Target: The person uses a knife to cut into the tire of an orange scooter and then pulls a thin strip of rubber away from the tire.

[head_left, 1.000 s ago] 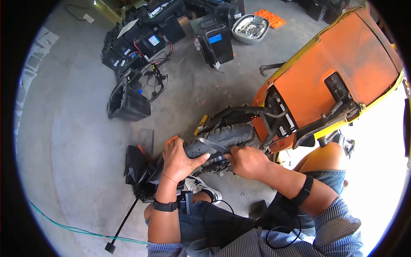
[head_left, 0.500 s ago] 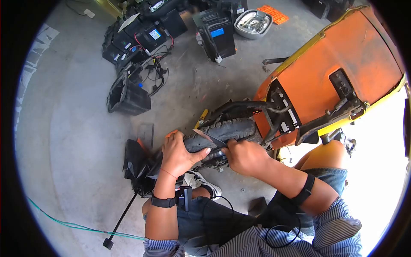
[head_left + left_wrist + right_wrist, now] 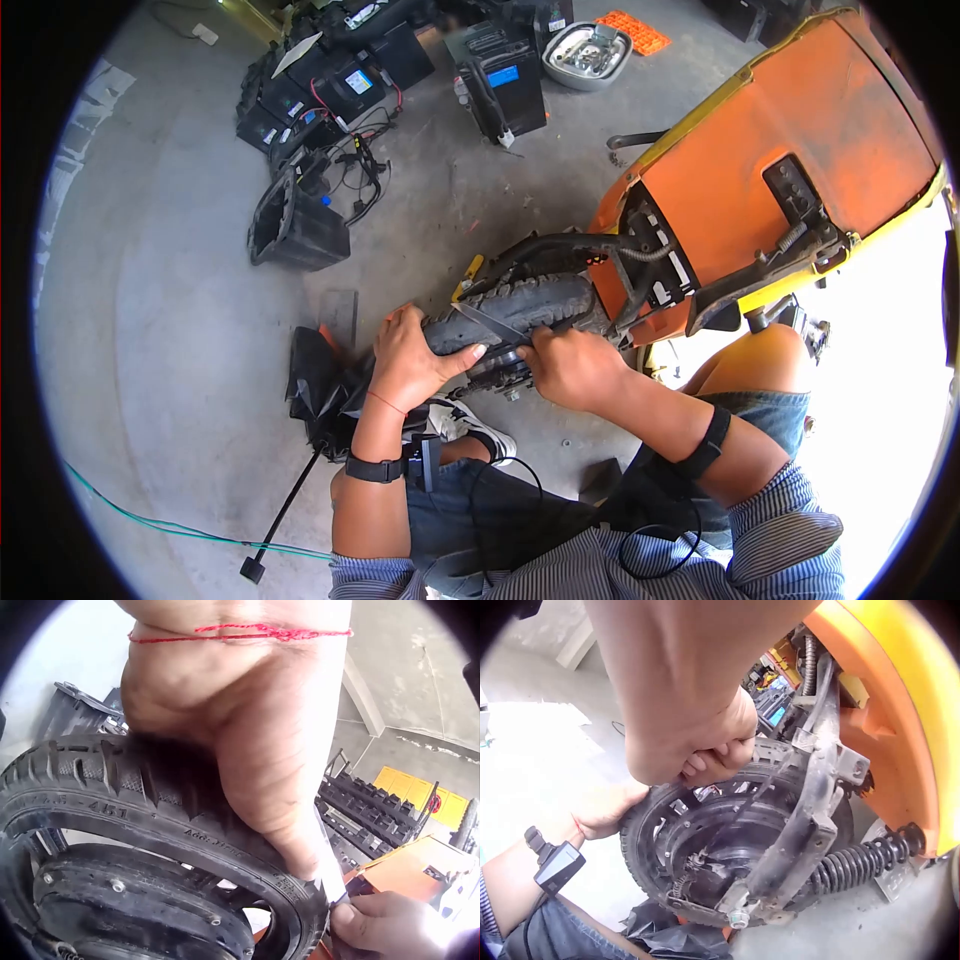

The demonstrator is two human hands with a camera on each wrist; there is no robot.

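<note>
Here, the tire (image 3: 540,298) of the orange scooter (image 3: 800,150), which is laid on its side on the floor, is held between both hands. It is gripped by the left hand (image 3: 410,360), with the fingers curled over the tread. A flat metal strip (image 3: 485,322) is laid across the tread, and its end is pinched by the closed right hand (image 3: 572,365), just beside the left thumb.

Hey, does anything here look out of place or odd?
Yes. The orange scooter lies tipped over, underside and stand exposed. A flat metal strip lies across the tyre that the left hand grips; the right hand pinches its end. Batteries and wires lie strewn behind.
</note>
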